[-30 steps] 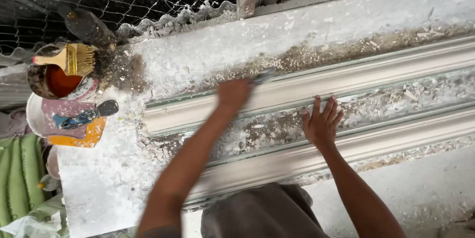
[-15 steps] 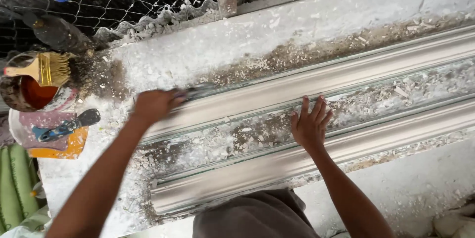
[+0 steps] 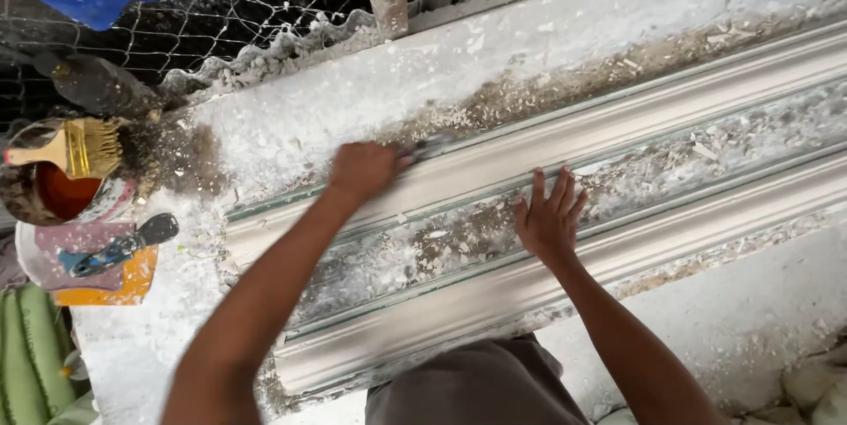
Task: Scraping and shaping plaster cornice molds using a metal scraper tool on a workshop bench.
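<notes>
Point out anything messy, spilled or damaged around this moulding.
White chips and crumbs litter the channel between the moulding ridges and spread over the table. The left hand holds a small tool against the upper ridge; the right hand lies flat amid the debris.

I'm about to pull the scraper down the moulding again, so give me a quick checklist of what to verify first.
1. Left hand closed on the scraper: ok.
2. Scraper on the moulding's upper rail: ok.
3. Right hand flat, bracing the moulding: ok.
4. Right hand off the upper rail: ok, it rests lower down.
5. Channel free of chips: not ok, littered.
6. Blade edge condition: cannot tell, mostly hidden.
</notes>
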